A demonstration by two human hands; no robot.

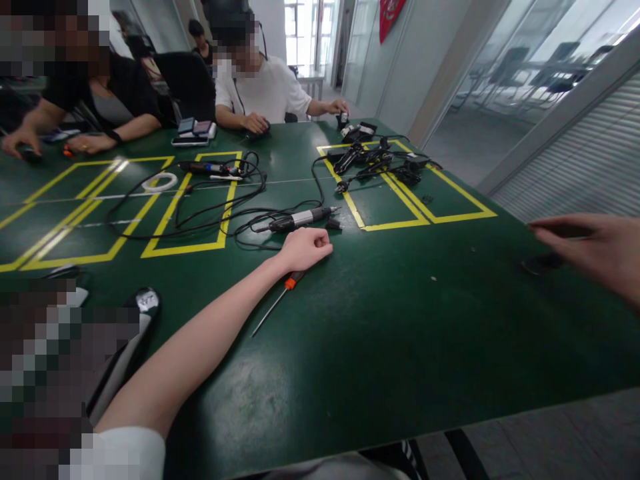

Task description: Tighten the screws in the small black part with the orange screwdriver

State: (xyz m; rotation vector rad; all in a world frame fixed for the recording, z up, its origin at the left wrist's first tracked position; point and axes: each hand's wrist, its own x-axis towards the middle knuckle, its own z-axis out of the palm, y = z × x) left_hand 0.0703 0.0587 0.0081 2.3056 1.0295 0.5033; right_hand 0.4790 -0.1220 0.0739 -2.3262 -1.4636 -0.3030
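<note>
Reaching over the counter [380, 320], the left hand [306, 248] is closed beside the electric screwdriver [300, 219], seemingly empty; the right hand [595, 250] pinches a dark flat piece [563, 230]; grasping the tool seems next.

The bench [400, 320] is covered in a smooth, dark green, faintly glossy surface marked with matt yellow tape. A thin metal shaft and orange plastic collar are seen on the screwdriver [280, 293]. At its 12 o'clock, the electric driver [300, 219] is cased in silvery metal and black plastic.
</note>
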